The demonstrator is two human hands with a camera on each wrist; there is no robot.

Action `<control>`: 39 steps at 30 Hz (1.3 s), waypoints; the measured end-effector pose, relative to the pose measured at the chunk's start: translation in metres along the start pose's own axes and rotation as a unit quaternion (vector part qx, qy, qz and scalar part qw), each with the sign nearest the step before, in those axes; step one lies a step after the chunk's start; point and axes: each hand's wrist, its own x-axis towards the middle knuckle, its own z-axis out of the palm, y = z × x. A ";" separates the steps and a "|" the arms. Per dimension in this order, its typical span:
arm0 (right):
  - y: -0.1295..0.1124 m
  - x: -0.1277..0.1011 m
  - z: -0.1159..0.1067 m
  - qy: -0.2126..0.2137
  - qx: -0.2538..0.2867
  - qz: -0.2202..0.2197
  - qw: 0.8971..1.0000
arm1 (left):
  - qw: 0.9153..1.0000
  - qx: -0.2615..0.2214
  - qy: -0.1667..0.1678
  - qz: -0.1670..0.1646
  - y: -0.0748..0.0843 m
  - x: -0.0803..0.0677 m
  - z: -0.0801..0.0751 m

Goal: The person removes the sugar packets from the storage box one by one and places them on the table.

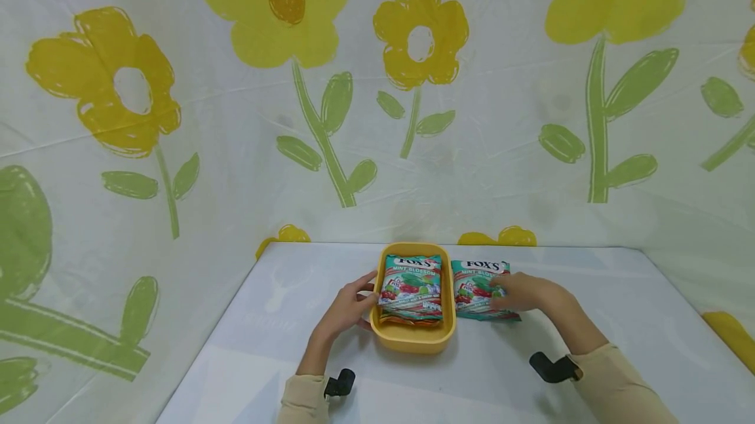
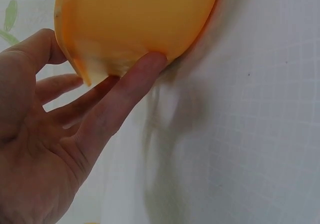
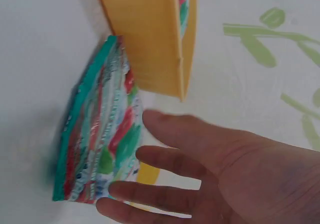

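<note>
The fingers of my right hand [image 1: 523, 291] are spread over the right side of the loose Fox's bag [image 1: 470, 289], lower right of centre in the head view; I cannot tell whether they touch it. The fingers of my left hand [image 1: 347, 306] pinch the left wall of the yellow tray [image 1: 413, 346], at lower centre. Inside lies a matching bag [image 1: 411, 288]. Beneath runs the white tabletop [image 1: 466, 385].
</note>
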 end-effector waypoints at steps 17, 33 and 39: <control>-0.032 0.010 -0.010 0.003 -0.004 -0.011 1.000 | 1.000 -0.002 -0.001 -0.003 -0.008 0.006 0.001; -0.079 0.022 -0.019 -0.012 -0.010 -0.015 1.000 | 1.000 0.003 -0.011 0.015 -0.001 0.001 -0.003; -0.095 0.029 -0.018 -0.004 -0.021 0.000 1.000 | 1.000 0.003 -0.009 0.015 -0.001 0.001 -0.002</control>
